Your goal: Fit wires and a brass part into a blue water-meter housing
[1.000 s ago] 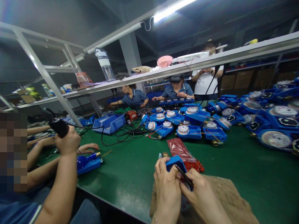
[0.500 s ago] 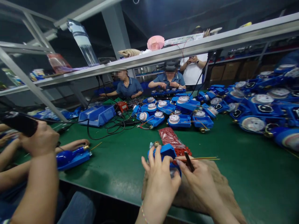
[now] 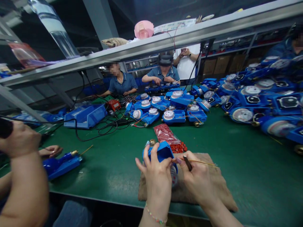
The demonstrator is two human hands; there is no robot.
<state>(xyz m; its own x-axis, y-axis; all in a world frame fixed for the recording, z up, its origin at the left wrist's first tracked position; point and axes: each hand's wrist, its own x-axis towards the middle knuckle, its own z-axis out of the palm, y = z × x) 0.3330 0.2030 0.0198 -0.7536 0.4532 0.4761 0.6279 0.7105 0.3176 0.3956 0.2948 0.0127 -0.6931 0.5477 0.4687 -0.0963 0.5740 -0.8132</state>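
Note:
My left hand (image 3: 158,171) is closed around a blue water meter (image 3: 165,151) with a brass fitting (image 3: 152,142) at its far end. The meter is tilted on a brown cloth (image 3: 213,183), and its round dial (image 3: 174,176) shows partly beside my fingers. My right hand (image 3: 195,170) pinches thin wires (image 3: 204,163) at the meter's right edge. A dark, slim tool (image 3: 187,163) also sticks out between the right fingers; its tip is hidden. Just behind the meter lie small red parts (image 3: 178,147) and a clear bag of them (image 3: 165,134).
Many blue meters (image 3: 174,116) cover the table's back and right. A blue bin (image 3: 86,116) and black cables stand at left. A co-worker's arm (image 3: 26,176) and another blue meter (image 3: 62,165) are at far left. Overhead runs a shelf (image 3: 132,50); people sit opposite.
The view has swung right, so things appear further left. Both my hands stay on the meter and wires. The meter's dial shows more now, and the co-worker's raised dark tool is mostly out of view.

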